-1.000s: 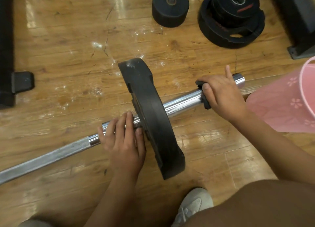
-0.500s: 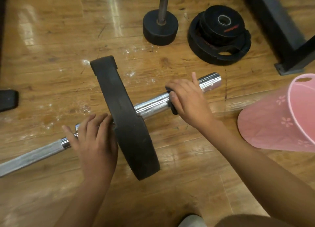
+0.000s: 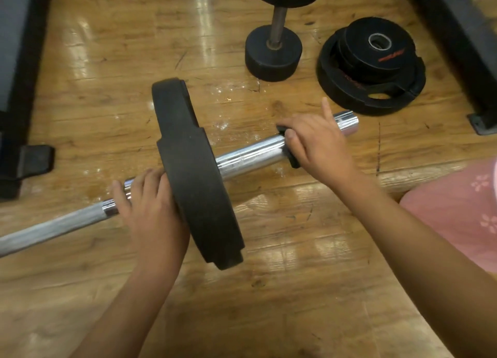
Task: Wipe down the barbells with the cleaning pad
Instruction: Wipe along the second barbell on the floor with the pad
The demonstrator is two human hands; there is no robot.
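Barbell on floor, wipe at sleeve end.
Your L hand lies across bar beside plate, grip slack, fingers flat; your R hand grip holds cleaning pad round chrome sleeve.

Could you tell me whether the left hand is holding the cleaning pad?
No, the right hand grips the cleaning pad on the sleeve; the left hand rests on bare bar.
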